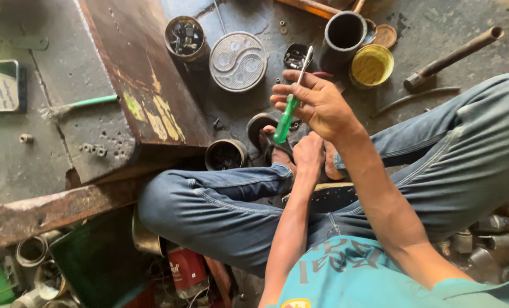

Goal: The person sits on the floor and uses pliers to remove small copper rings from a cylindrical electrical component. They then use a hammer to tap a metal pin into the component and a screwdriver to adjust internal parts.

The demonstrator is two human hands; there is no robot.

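Observation:
My right hand [317, 102] is raised over my lap and grips a screwdriver [288, 111] with a green handle, its metal shaft pointing up and away. My left hand [308, 153] is lower, just under the right one, near my sandalled foot [277, 149]; its fingers are curled downward and I cannot tell what they hold. I am sitting with jeans-clad legs [220, 199] folded on a greasy floor.
A rusty metal plate [146, 74] lies at the left. Ahead are a round mesh grille [238, 61], tins of small parts [185, 37], a dark cylinder [344, 33], a yellow lid [371, 65] and a hammer [454, 57]. Pipe fittings [494, 239] crowd the right.

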